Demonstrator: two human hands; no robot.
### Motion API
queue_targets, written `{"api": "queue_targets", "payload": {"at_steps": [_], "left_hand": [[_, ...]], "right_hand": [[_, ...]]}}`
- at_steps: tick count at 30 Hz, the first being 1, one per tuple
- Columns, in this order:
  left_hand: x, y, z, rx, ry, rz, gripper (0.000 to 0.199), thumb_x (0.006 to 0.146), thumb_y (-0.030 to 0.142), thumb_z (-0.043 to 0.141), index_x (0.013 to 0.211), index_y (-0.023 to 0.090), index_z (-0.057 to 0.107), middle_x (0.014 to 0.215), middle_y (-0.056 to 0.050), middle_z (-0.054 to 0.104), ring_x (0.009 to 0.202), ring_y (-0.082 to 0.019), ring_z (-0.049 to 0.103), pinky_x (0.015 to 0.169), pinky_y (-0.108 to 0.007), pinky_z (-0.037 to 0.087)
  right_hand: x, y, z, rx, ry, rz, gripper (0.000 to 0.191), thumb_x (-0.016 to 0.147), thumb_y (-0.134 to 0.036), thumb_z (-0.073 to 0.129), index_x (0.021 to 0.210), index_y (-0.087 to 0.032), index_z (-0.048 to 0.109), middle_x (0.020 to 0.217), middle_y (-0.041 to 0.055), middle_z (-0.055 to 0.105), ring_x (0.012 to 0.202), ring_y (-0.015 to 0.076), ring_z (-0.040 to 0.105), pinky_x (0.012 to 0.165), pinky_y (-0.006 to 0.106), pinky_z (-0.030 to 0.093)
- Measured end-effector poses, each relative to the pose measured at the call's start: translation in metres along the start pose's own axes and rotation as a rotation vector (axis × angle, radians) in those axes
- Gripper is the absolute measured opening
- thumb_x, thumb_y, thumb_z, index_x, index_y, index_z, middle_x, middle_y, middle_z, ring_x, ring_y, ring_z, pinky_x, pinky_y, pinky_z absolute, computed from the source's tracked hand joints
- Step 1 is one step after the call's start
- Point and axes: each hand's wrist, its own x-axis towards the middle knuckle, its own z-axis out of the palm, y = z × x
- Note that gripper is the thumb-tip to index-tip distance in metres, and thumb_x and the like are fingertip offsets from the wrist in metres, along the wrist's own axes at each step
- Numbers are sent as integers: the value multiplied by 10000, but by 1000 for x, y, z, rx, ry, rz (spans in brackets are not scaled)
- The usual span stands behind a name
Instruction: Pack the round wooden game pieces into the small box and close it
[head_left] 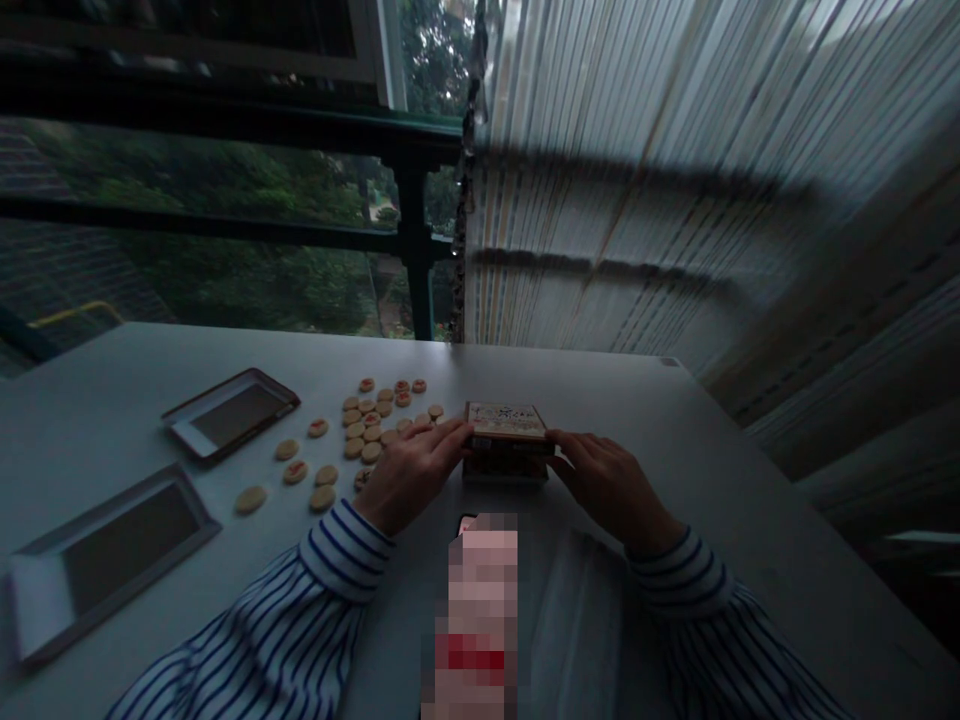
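A small box (508, 420) with dark printed writing on its pale top stands on the white table, its brown lower part (506, 467) showing beneath the top. My left hand (421, 465) grips its left side by the fingertips. From the other side my right hand (606, 480) closes its fingers on the right edge. Whether the box's top is lifted or fully seated, I cannot tell. Several round wooden xiangqi pieces (372, 452), some with red characters, lie flat left of the box; my left hand hides part of them.
Two shallow rectangular trays (259, 376) (196, 505) lie at the left of the white table (600, 385). A pixelated phone-like object (480, 610) is in front of the box, beside a clear plastic sheet (577, 610). Behind are a railing (416, 220) and a string curtain (570, 200).
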Motion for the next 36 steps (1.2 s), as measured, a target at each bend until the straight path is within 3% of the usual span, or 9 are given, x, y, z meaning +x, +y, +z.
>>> {"api": "queue_targets", "payload": {"at_steps": [28,36], "left_hand": [[-12,-5,12,-67,-37,32,266,836,181,425,1097,148,468,1116,-106,581,927,-176,578,803,-359,437],[-11,-4,9,-74,-70,35,247,846,210,414,1081,163,473,1116,-89,583,933,-176,577,799,-367,434]], "right_hand": [[-3,-3,-1,7,-77,-47,249,821,-251,469,1044,-145,506,1003,96,611,884,195,556,749,327,422],[-4,-3,0,-29,-89,-76,318,818,-247,469,1121,-153,486,1044,106,598,879,195,560,742,326,419]]}}
